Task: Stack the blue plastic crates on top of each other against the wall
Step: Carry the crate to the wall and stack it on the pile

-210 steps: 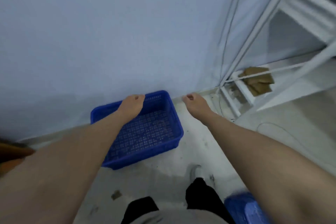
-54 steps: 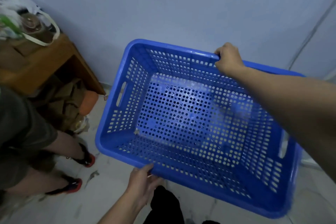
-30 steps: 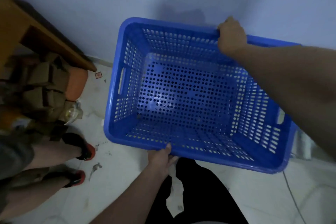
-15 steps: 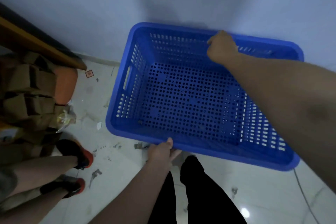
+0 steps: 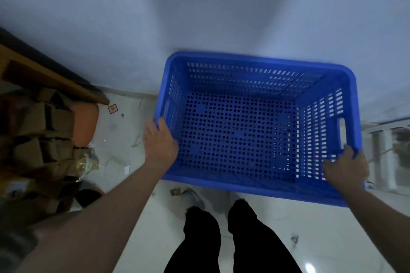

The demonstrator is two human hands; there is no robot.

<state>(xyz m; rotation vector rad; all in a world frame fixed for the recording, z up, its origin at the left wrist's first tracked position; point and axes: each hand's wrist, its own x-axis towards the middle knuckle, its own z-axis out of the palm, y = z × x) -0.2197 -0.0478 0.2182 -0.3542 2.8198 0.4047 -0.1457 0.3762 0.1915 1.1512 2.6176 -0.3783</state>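
Blue plastic crate (image 5: 255, 131) is seen from above, open side up, its far long wall close against the pale wall (image 5: 199, 17) and its perforated bottom empty. It is gripped at both short ends: the left hand (image 5: 159, 144) is closed over the rim at the near left corner, and the right hand (image 5: 345, 167) is wrapped over the rim at the near right corner, just below the slot handle. Whether a second crate lies beneath cannot be told, since only this one's rim and inside are visible and nothing of a lower crate shows past its edges. The placing of this crate against the wall is judged nearly done; full release is not yet made. Any further crates to be added are out of view. Cardboard boxes (image 5: 40, 139) and a wooden table edge (image 5: 51, 77) are seen to the left, well apart from the crate, on the white floor (image 5: 310, 239).
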